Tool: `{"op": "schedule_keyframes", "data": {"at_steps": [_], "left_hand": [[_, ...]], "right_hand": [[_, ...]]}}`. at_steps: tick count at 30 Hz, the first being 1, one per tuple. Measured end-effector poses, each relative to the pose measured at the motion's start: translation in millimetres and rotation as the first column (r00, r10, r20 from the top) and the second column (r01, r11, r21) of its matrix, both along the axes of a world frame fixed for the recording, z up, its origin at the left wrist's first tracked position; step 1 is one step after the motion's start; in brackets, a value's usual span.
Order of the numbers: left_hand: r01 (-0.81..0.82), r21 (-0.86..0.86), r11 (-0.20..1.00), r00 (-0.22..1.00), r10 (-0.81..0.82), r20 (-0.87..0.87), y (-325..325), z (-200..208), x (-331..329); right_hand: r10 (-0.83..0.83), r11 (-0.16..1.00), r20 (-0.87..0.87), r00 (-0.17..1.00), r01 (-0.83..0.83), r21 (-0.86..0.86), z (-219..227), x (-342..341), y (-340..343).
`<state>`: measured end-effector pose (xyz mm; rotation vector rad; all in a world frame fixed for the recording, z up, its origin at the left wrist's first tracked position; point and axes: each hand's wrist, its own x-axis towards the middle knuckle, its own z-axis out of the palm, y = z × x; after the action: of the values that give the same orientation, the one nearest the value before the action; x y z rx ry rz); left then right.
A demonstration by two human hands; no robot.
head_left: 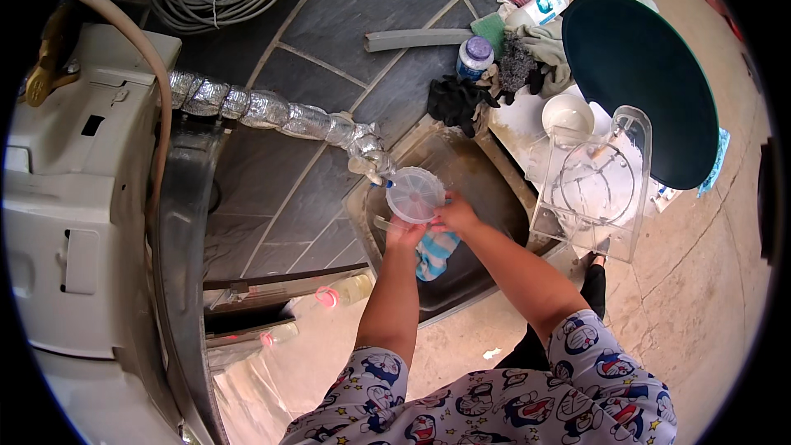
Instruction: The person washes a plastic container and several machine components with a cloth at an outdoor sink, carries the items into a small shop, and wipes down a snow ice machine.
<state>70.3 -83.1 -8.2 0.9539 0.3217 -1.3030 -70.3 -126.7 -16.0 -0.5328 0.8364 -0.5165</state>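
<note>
Over the sink [511,208], both hands grip a round translucent plastic piece [414,195] with radial ribs, like a lid or shallow container; its exact kind is unclear. My left hand [404,235] closes on its near lower edge, where a flat clear strip [387,225] sticks out to the left. Fingers of my right hand [456,216] are closed on the right side of the rim. Just past the piece's upper left is the end of a foil-wrapped pipe [367,152] with a blue tip. A blue-and-white striped cloth [437,255] hangs or lies beneath my hands, partly hidden by them.
Right of the sink, a white board [515,125] bears a white bowl [568,114] and a clear plastic bin [597,185]. A large dark green disc [643,86] leans behind. Cloths, a purple-lidded jar [475,58] and a green sponge [489,30] crowd the far side. A white machine [62,222] stands left.
</note>
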Motion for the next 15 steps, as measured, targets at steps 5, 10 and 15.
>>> {"op": "schedule_keyframes", "data": {"at_steps": [5,10,15], "left_hand": [[0.193,0.009,0.981,0.981,-0.193,0.021,5,-18,27],[0.399,-0.094,0.912,0.908,-0.379,0.178,-23,5,19],[0.298,-0.236,0.925,0.941,-0.244,0.234,-44,7,21]], "right_hand": [[0.012,0.994,0.034,0.999,-0.016,0.11,-37,4,18],[-0.039,0.984,0.094,0.995,0.022,0.174,-28,-7,6],[-0.166,0.981,0.348,0.923,0.117,0.156,-12,-2,-20]]}}
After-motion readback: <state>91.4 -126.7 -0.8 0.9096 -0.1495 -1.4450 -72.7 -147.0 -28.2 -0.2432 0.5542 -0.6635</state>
